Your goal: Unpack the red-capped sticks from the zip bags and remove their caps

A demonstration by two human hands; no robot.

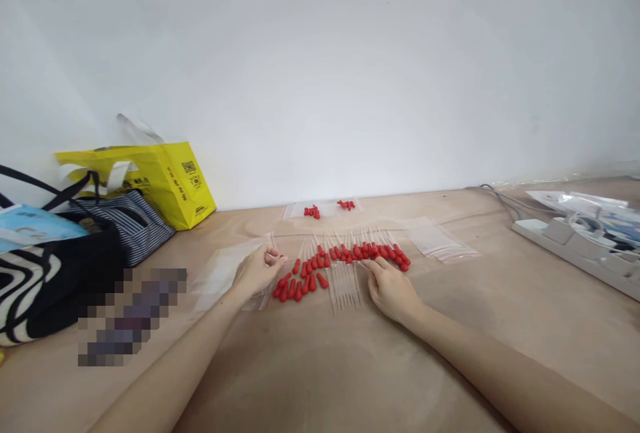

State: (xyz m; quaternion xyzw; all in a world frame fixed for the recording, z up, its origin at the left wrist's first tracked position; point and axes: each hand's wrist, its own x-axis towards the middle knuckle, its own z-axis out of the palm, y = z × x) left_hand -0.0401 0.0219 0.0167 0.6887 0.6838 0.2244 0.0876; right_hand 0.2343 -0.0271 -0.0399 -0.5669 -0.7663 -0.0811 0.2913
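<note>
Left hand point(258, 268) in pinch on red bulb point(282, 257)

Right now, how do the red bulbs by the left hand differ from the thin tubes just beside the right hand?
The red bulbs are solidly coloured, while the thin tubes look pale and clear. The bulbs are short and plump; the tubes are long and narrow. The bulbs point various ways, whereas the tubes lie roughly side by side. Both lie in groups on the brown table.
</note>
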